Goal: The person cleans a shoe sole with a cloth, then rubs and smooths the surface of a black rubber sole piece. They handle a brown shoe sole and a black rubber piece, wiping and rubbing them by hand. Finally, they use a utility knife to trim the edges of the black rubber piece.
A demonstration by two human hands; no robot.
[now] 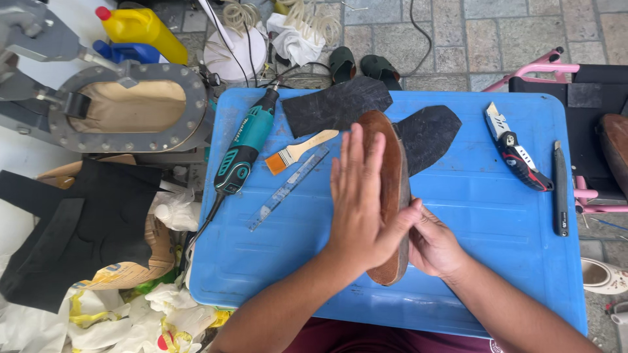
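A brown shoe sole (391, 196) stands on its edge near the middle of the blue desk (497, 216), its broad face turned toward the person's left side. The left hand (360, 196) lies flat against that face, fingers straight and close together, palm pressing; its grip is spread and encloses nothing. The right hand (432, 245) supports the sole from the opposite side near the heel end, its fingers curled against the back; how firmly they close cannot be told, since the sole hides most of them.

Two black rubber sheets lie beyond the sole: one (337, 104) cut roughly to a sole outline, the other (428, 134) partly hidden behind the toe end. Both lie loose on the desk, apart from the brown sole, so bonding of a black layer appears not yet done. Whether glue already coats the pressed face is unclear from this angle.

Tools rest untouched: a teal rotary grinder (243, 147), a small brush (297, 151) with orange bristles, a clear ruler (288, 188), a utility knife (517, 149) and a dark pen-like tool (560, 189) at the right edge. The cutting of the rubber seems complete; pressing and fitting are in hand.
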